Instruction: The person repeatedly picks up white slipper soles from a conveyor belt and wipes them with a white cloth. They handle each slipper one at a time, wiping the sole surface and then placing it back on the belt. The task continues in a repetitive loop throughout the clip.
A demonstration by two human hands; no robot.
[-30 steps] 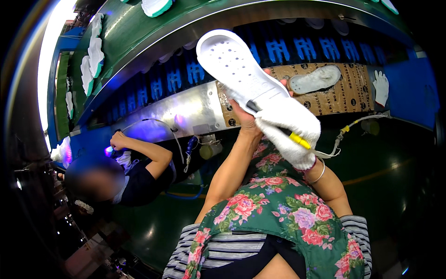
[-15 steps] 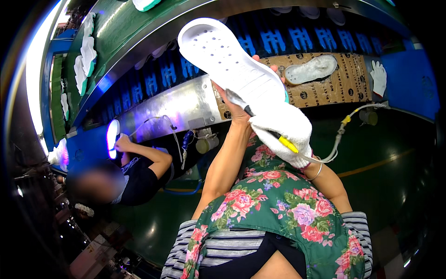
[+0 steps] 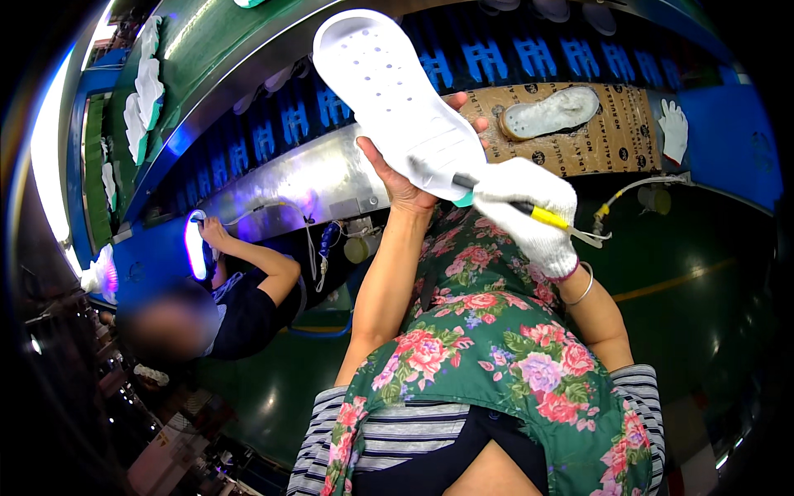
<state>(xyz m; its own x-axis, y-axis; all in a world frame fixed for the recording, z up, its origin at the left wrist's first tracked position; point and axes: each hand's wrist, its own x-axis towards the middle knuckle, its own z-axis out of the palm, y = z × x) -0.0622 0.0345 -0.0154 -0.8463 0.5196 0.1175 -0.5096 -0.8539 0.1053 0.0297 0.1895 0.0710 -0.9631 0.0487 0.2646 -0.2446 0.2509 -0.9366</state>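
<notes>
My left hand (image 3: 392, 175) is bare and closed around a white shoe sole (image 3: 389, 91), with fingers showing along its right edge. The sole is tilted, its wide holed end away from me, and a bit of teal shows at its near end. My right hand (image 3: 529, 198), in a white knit glove, grips a brush with a black and yellow handle (image 3: 549, 217). The brush's bristles, blurred, lie over the near end of the sole. A thin pale hose (image 3: 641, 182) runs toward the handle from the right.
Ahead, a sole-shaped piece (image 3: 554, 112) lies on printed brown cardboard (image 3: 633, 136). A white glove (image 3: 674, 132) hangs at right. Blue racks (image 3: 484, 62) line the machine beyond a metal ledge (image 3: 322, 169). At left, a co-worker's hand (image 3: 213, 233) holds a sole lit violet.
The sole has shifted a little away and left. My gloved right hand and the brush have moved right and slightly away; the bristles went from the sole's left side to its near end.
</notes>
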